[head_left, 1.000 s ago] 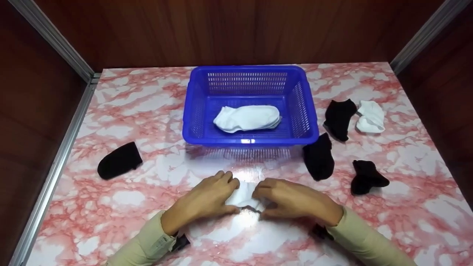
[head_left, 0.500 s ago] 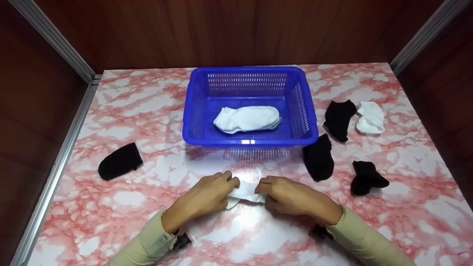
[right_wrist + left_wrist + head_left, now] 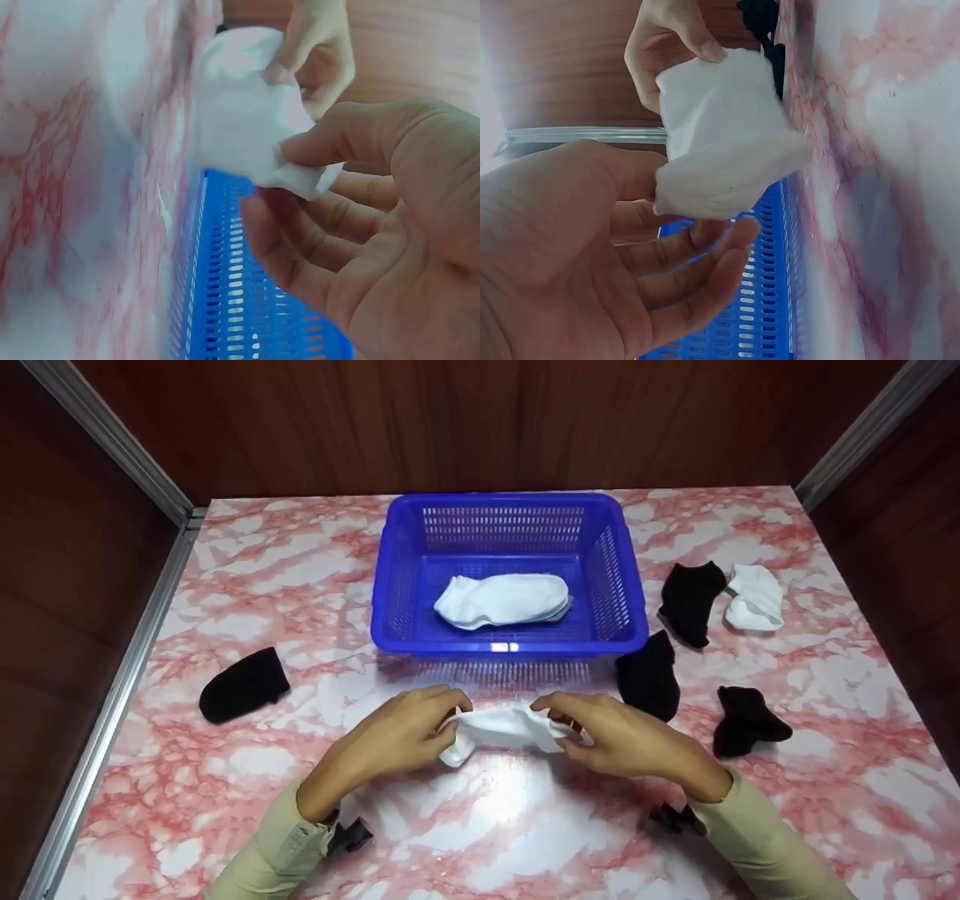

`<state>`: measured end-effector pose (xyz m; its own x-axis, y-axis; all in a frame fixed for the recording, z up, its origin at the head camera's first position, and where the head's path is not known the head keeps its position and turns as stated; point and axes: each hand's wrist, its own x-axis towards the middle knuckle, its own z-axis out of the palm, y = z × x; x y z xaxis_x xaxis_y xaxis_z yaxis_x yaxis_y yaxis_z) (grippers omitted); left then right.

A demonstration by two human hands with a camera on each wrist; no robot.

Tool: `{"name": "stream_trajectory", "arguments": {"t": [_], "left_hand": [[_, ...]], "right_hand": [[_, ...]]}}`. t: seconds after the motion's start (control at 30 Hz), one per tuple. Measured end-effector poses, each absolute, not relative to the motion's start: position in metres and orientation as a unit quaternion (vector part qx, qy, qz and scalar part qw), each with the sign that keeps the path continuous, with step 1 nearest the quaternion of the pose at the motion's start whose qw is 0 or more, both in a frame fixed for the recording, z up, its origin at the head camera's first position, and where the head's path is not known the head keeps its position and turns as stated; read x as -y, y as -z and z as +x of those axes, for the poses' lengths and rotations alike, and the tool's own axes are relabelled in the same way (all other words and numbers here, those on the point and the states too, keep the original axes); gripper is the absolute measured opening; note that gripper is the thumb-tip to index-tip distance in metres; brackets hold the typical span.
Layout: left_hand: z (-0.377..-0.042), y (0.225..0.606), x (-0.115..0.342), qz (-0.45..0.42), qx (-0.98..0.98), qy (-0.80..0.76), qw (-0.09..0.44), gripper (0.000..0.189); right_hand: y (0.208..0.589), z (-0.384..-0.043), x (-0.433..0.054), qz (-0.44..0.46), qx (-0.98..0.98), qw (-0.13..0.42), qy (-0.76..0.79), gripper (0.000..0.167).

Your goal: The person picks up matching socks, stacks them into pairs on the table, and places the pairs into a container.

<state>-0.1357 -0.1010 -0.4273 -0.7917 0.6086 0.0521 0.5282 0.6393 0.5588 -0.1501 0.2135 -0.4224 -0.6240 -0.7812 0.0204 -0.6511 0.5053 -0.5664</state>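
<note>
Between both hands a white sock (image 3: 506,726) is stretched sideways above the table, in front of the basket. The left hand (image 3: 401,735) pinches its left end, where a bit of the fabric hangs down. At the other end the right hand (image 3: 626,735) pinches the sock between thumb and fingers. In the right wrist view the thumb presses on the white sock (image 3: 247,112), with the remaining fingers loosely bent beneath. The left wrist view shows the sock (image 3: 720,142) spanning the two hands.
Behind the hands stands a blue basket (image 3: 510,647) with stacked white socks (image 3: 502,600) inside. Black socks (image 3: 690,604) (image 3: 649,679) (image 3: 750,721) and a white sock (image 3: 755,598) lie right of it. Another black sock (image 3: 244,686) lies at the left.
Both hands have risen from the tabletop toward the basket and moved apart. The white sock has come up with them, and more of it now shows between them.
</note>
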Motion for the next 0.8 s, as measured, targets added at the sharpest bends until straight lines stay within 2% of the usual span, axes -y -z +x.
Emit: {"name": "stream_trajectory", "arguments": {"t": [0.17,0.37,0.43,0.57,0.63,0.8], "left_hand": [[-0.137,0.439,0.096,0.301,-0.906,-0.285,0.082,0.02],[-0.133,0.448,0.094,0.275,-0.923,-0.226,0.145,0.055],[-0.134,0.448,0.095,0.269,-0.922,-0.226,0.16,0.048],[-0.138,0.443,0.098,0.265,-0.906,-0.283,0.172,0.021],[-0.141,0.439,0.1,0.265,-0.891,-0.326,0.174,0.018],[-0.146,0.433,0.105,0.259,-0.846,-0.428,0.186,0.026]], "right_hand": [[0.431,-0.155,-0.215,-0.408,-0.872,0.126,0.24,0.042],[0.44,-0.159,-0.215,-0.382,-0.884,0.148,0.224,0.039],[0.441,-0.16,-0.216,-0.376,-0.886,0.149,0.225,0.032],[0.439,-0.162,-0.218,-0.372,-0.883,0.143,0.249,0.007],[0.436,-0.164,-0.22,-0.369,-0.879,0.139,0.269,0.011],[0.429,-0.168,-0.228,-0.363,-0.873,0.134,0.297,0.02]]}}
